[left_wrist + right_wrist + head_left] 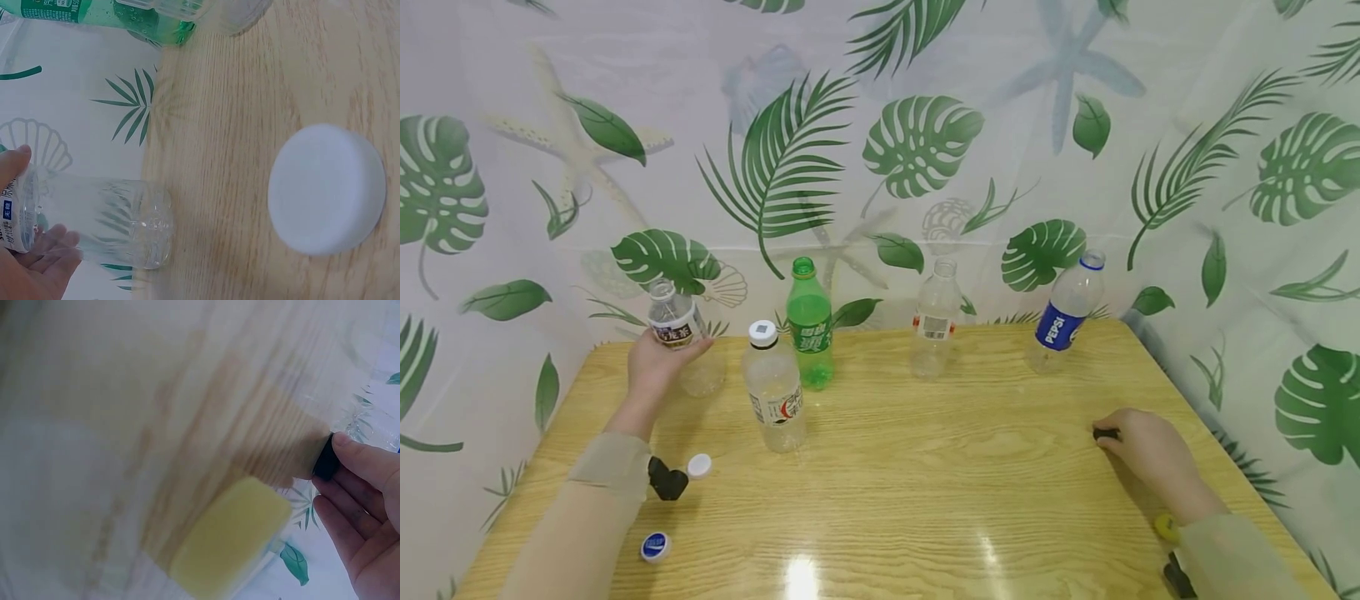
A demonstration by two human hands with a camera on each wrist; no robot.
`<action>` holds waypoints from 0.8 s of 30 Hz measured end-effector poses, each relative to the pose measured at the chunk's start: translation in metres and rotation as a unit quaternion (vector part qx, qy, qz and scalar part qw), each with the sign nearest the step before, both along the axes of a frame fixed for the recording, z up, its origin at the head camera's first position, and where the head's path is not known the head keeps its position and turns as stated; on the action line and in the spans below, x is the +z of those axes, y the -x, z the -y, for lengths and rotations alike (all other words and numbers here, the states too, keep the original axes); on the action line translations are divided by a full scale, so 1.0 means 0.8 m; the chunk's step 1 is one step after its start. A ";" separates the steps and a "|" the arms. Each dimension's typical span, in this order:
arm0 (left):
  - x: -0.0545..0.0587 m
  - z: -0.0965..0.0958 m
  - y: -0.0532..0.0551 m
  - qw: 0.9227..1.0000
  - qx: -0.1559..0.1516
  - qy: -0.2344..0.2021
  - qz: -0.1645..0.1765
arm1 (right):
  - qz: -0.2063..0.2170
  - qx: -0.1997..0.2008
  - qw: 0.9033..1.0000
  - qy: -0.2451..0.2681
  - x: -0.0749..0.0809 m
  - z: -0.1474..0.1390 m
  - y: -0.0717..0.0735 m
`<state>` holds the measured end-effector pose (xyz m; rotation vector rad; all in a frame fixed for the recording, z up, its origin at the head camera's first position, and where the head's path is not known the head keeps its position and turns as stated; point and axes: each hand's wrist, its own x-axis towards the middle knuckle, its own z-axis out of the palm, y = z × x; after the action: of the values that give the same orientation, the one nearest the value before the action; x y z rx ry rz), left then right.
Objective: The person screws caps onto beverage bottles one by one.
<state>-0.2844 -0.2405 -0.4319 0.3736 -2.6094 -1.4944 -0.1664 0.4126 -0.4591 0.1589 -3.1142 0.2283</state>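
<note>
At the back left, my left hand (653, 371) grips a clear, capless tea bottle (674, 333) around its label. In the left wrist view the clear lower part of this bottle (103, 215) shows, with fingers behind it. A white cap (699, 466) lies on the table near my left forearm, and a blue cap (655, 547) sits closer to me. Over on the right, my right hand (1157, 458) pinches a small black cap (326, 459) between thumb and fingers. Beside that wrist is a yellow cap (1167, 527), partly covered by the sleeve.
A clear bottle with a white cap (775, 400) stands right of my left hand. Behind it are an uncapped green bottle (810, 333), a clear bottle with a red-edged label (936, 325) and a Pepsi bottle (1060, 327). A leaf-printed curtain (917, 208) borders the wooden table (925, 467).
</note>
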 end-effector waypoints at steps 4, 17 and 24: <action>0.002 0.001 -0.002 1.000 -0.007 0.002 0.001 | -0.008 0.007 1.000 0.000 -0.002 0.000 0.001; 0.026 0.006 0.000 0.999 -0.040 0.031 -0.004 | -0.007 0.015 1.000 -0.005 -0.004 0.001 0.003; 0.061 0.005 -0.004 0.996 -0.047 0.078 -0.013 | -0.010 0.015 1.000 -0.008 -0.003 0.001 0.001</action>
<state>-0.2810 -0.2445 -0.3831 0.2174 -2.7349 -1.2986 -0.1675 0.4122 -0.4615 0.2066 -3.0954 0.2023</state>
